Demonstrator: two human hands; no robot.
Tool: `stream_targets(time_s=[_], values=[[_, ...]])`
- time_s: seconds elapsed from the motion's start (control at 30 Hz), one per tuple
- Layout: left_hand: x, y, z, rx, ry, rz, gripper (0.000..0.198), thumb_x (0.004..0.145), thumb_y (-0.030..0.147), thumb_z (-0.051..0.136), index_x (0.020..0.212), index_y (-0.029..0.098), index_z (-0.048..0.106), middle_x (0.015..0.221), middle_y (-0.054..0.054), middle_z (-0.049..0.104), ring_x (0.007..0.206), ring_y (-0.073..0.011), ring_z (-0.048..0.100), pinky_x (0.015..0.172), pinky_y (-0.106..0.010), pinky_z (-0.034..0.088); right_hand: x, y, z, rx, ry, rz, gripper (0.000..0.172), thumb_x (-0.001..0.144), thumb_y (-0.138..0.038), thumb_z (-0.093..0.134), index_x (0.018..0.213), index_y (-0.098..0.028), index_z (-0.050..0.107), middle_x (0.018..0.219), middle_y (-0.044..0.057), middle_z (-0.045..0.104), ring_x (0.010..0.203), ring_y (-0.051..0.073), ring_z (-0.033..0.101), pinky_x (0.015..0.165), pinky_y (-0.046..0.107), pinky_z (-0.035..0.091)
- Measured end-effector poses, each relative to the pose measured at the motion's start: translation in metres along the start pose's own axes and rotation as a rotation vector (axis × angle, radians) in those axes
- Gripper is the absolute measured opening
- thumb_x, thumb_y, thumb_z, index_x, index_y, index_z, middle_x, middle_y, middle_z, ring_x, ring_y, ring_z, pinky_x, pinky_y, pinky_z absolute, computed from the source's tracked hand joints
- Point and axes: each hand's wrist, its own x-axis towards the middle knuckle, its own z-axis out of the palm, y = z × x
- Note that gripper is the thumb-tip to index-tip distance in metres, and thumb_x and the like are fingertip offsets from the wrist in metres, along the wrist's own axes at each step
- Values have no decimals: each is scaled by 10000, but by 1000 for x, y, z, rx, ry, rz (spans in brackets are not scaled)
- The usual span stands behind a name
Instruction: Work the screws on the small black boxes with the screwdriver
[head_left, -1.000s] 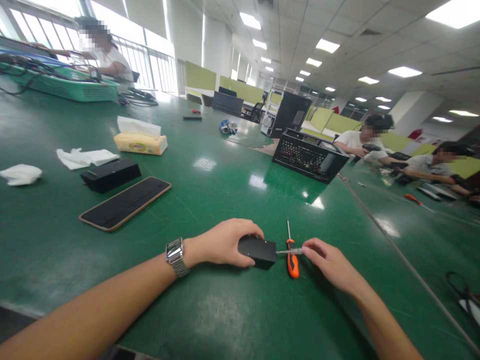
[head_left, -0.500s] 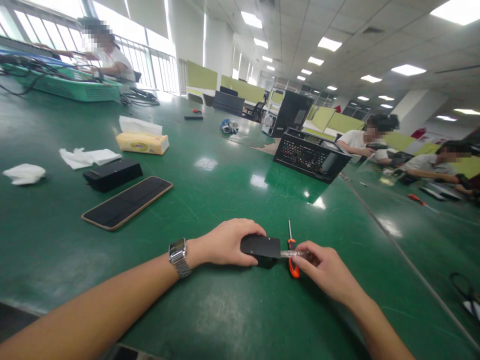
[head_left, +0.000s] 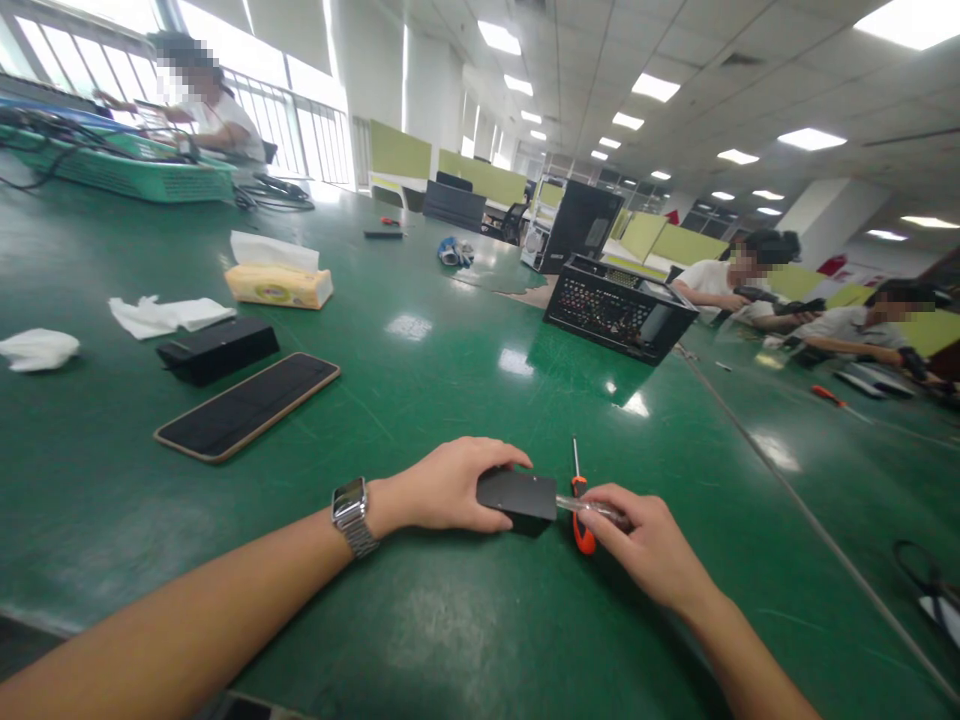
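My left hand (head_left: 448, 484), with a metal watch (head_left: 349, 514) on the wrist, grips a small black box (head_left: 519, 495) resting on the green table (head_left: 420, 620). My right hand (head_left: 646, 552) pinches a thin clear-handled tool (head_left: 592, 509) whose tip meets the right side of the box. Under that tool lies an orange-handled screwdriver (head_left: 579, 510) on the table, its shaft pointing away from me.
To the left lie a phone (head_left: 249, 405), a black case (head_left: 216, 350), a tissue pack (head_left: 273, 282) and crumpled tissues (head_left: 39, 348). A black computer chassis (head_left: 619, 308) stands farther back. Other people sit at the far left and at the right. A cable (head_left: 926, 580) lies at the right edge.
My right hand has slid left toward the box, pushing the clear tool's tip against its side. The box has tilted slightly in my left hand.
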Motion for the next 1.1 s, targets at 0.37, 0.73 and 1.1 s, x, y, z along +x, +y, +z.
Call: stream_targets(time_s=[0.37,0.73,1.1], values=[[-2,-2,-4,-3,-13,33,665,698,358,764,1304,253,511,1154,-60,646,1010,-250,617,869,-324,443,1,-3,3,-25,15,-99,273,909,-416,489,874,-197,648,749,9,614,670,147,539,629,258,390],[-2,-3,-2,-10,3,41,663,704,389,764,1303,250,515,1159,-66,649,1032,-252,616,886,-324,449,2,-8,16,9,61,-67,270,917,-413,471,849,-192,612,711,6,603,646,144,541,621,255,399],[-1,-1,-3,-9,1,64,640,725,396,748,1301,251,510,1250,-61,615,1096,-263,592,915,-327,434,2,-9,24,-114,56,-132,241,918,-389,480,857,-201,617,747,17,628,678,157,568,649,263,409]])
